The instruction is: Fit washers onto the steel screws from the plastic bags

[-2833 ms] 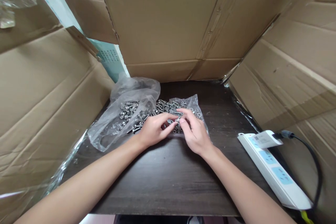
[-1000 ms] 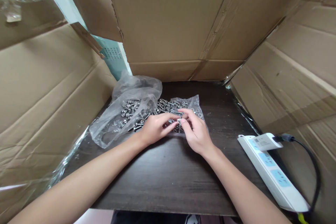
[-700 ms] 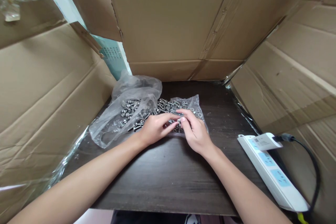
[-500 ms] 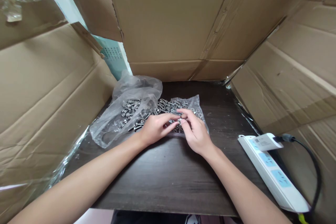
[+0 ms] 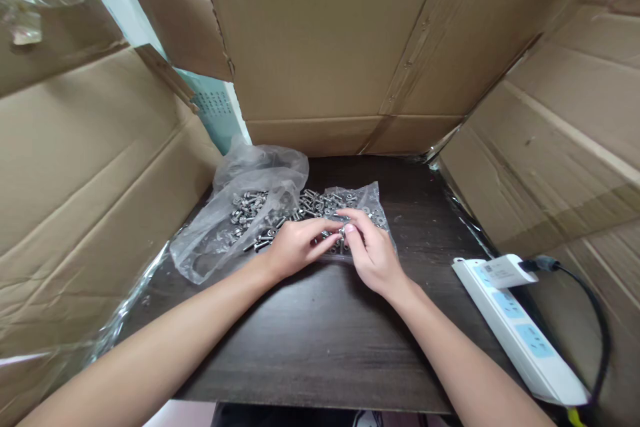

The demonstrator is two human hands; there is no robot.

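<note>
Small fastener (image 5: 342,231) sits between the two hands, above the near part of the clear right bag (image 5: 369,193). Silver, shiny, mostly hidden by fingers; exact shape can't be made out. Right hand (image 5: 374,255): thumb and fingers pinched on it. Left hand (image 5: 300,243): thumb and index just beside it, slightly parted; can't tell if they grip it too. Hands close together, fingertips nearly meeting.

Bolts (image 5: 320,203) heaped behind the hands, same silver metal, short shanks, chunky heads, lying every which way. Washers (image 5: 377,219), flat grey rings, on the right bag. Cloudy left bag (image 5: 240,180), crumpled, partly over more bolts. All on a dark wood-grain table (image 5: 300,340).

Writing: pale green sheet (image 5: 215,107) behind the cardboard (image 5: 320,33) has rows of dark characters, too small to read. White adapter (image 5: 513,270) on the power strip (image 5: 555,373) has grey print and a dark square patch, illegible.
</note>
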